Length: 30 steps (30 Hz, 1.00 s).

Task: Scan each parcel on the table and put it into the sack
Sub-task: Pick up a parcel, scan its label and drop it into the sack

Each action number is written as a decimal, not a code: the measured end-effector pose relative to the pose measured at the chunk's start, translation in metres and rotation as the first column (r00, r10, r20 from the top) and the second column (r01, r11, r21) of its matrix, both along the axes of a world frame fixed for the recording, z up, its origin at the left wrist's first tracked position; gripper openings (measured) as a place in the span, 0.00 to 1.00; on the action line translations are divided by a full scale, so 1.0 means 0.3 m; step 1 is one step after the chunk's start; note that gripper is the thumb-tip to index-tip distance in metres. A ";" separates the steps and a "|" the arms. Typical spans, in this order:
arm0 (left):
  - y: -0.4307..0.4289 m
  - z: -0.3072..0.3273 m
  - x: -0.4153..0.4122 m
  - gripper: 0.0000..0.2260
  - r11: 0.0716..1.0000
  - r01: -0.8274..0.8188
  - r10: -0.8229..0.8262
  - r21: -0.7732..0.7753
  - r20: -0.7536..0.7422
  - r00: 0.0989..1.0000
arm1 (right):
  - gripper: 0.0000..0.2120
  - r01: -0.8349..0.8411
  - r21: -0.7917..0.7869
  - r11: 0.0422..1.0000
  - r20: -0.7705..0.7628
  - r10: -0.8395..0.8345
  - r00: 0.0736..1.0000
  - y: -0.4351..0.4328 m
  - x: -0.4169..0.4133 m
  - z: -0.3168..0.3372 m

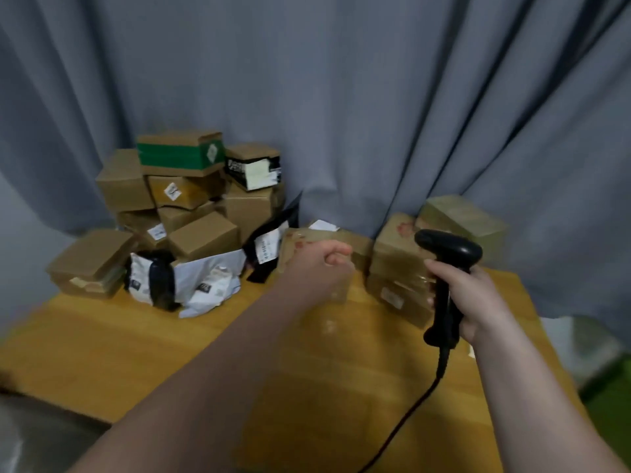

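Now right hand (475,295) grips scanner (448,251); left hand (321,265) curled over parcel (294,241).

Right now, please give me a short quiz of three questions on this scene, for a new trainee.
1. True or false: the right hand grips the black corded handheld barcode scanner.
2. Where is the brown cardboard box with the green band? A) on top of the parcel pile B) on the floor C) beside the scanner
3. Fill in: behind the yellow wooden table hangs a grey ____.
Key: 1 true; 2 A; 3 curtain.
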<state>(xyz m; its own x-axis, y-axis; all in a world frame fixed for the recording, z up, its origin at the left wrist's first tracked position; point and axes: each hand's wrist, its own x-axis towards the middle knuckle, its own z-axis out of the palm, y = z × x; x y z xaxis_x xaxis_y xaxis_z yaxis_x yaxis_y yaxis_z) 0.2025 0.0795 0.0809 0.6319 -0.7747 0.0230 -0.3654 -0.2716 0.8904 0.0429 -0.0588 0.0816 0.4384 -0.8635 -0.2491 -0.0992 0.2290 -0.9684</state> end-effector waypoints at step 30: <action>-0.792 -0.193 -0.195 0.40 0.997 0.083 -0.082 0.012 0.305 0.949 | 0.09 -0.092 0.258 0.962 0.263 0.022 0.965 -0.666 -0.129 -0.092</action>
